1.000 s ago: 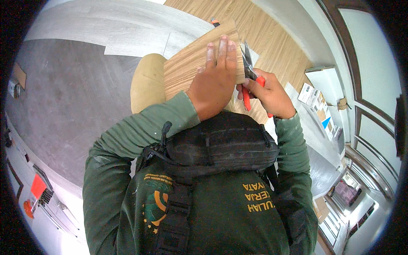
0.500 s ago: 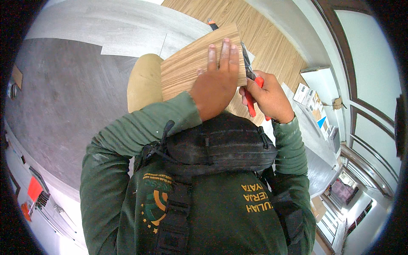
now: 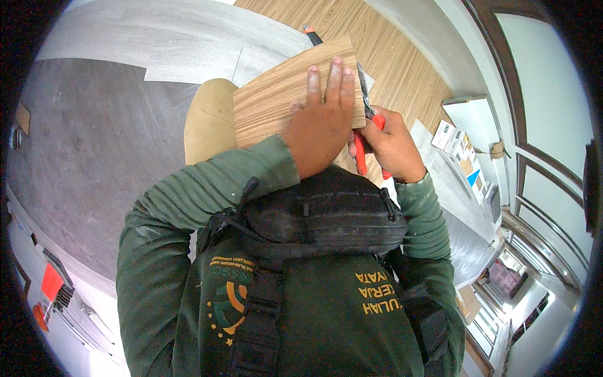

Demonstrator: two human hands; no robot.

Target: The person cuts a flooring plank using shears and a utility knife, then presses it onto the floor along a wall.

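Observation:
A short wood-grain plank piece (image 3: 270,88) lies slanted across my lap, over my tan-trousered knee (image 3: 210,116). My left hand (image 3: 320,122) rests flat on top of it, fingers stretched toward the plank's far edge. At the plank's right edge, my right hand (image 3: 396,147) is closed around red-handled snips (image 3: 360,154). Their dark metal blades point away from me along that edge and are partly hidden by the plank. I cannot tell whether the blades bite into it.
Beyond the plank, an orange-and-black cutter (image 3: 312,35) lies near the joint of grey planks (image 3: 188,60) and wood-grain flooring (image 3: 396,50). Dark bare floor (image 3: 94,138) spreads to the left. Cartons (image 3: 455,141) stand at the right by the glazed doors (image 3: 540,75). A black pouch (image 3: 320,213) hangs on my front.
My right hand and the snips' handles have shifted slightly left, closer to the plank. My left hand keeps its place on the plank.

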